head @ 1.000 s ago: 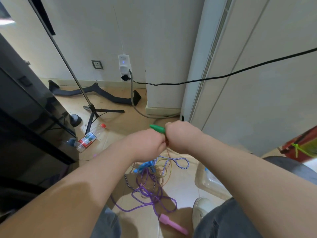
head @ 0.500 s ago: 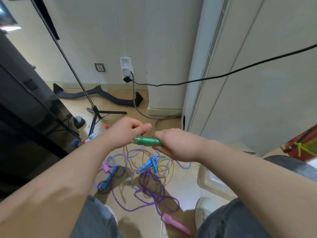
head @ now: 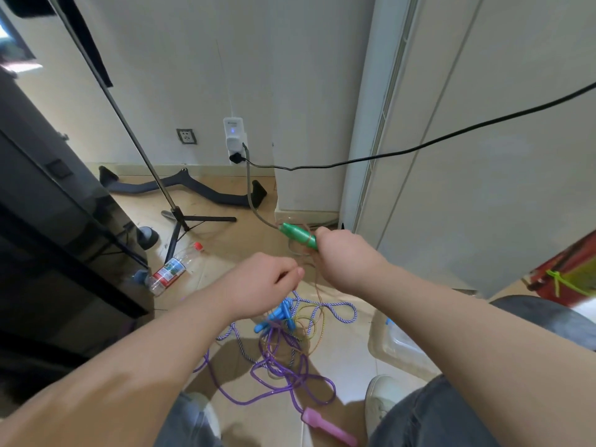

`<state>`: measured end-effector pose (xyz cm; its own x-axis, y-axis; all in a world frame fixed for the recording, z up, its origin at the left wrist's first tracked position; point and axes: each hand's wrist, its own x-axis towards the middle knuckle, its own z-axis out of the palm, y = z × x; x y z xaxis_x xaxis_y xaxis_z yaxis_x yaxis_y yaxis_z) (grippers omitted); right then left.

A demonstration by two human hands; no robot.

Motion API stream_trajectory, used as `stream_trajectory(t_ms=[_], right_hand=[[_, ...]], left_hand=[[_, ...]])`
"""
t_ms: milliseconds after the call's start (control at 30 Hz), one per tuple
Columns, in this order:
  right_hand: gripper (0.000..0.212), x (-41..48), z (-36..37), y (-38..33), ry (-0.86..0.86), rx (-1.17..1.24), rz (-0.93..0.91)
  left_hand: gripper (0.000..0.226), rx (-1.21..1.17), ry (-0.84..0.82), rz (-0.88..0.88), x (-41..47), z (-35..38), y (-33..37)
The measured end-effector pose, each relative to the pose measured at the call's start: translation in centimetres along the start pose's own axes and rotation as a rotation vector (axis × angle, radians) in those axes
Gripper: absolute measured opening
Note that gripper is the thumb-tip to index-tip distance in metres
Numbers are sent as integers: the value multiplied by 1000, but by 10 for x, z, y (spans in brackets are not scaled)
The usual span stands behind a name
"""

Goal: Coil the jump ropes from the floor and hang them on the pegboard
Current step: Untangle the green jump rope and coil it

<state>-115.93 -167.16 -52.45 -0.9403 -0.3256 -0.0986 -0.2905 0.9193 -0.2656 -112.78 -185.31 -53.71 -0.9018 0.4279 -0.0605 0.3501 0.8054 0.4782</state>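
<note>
- Right hand [head: 346, 258] is gripping the green handle [head: 296, 235], fingers clenched round its lower end, holding it up above the floor [head: 348, 350].
- Thin yellowish cord [head: 317, 287] is trailing from that handle down into the tangle.
- Left hand [head: 263, 280] is hovering just beside the cord, fingers curled (cannot tell whether they are pinching it).
- Purple rope [head: 277, 379], pink handle [head: 325, 427], blue handles [head: 279, 317] and braided blue-white rope [head: 343, 306] are lying tangled on the floor below the hands.

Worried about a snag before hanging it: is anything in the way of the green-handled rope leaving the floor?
Yes. Its thin cord drops from the green handle in the right hand into the floor pile, mixed among the purple rope and the blue-and-white braided rope. No pegboard in view.
</note>
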Motion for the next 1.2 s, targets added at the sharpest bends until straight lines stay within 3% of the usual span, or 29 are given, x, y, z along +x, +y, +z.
stream_trajectory(t_ms=[100,233,400,533,700,900,1000,1100,1200], right_hand=[[12,-2,3,3,-70,-173,24],[18,-3,15,5,-215,-294,-184],[16,-10,19,-7,-232,-308,-474],[22,-15,9,-14,-212,-130,-529],[22,-17,11,-14,-142,93,-479],[23,-16,13,-13,-152,281,-419],[34,-18,10,-17,-181,312,-388],[39,-17,14,-21,-99,240,-285],[29,-15,18,-24,10,188,-230]], left_hand=[[45,140,1,203,0,-3,-1],[50,237,140,254,4,-14,-4],[49,81,293,41,9,-24,-27],[49,-155,87,-257,7,-22,-41],[37,-446,125,-278,6,-19,-41],[25,-163,48,-284,7,-9,-23],[25,-117,5,-299,7,-4,-19],[31,-129,-5,-332,9,-2,-25],[33,-111,-8,-361,12,1,-26]])
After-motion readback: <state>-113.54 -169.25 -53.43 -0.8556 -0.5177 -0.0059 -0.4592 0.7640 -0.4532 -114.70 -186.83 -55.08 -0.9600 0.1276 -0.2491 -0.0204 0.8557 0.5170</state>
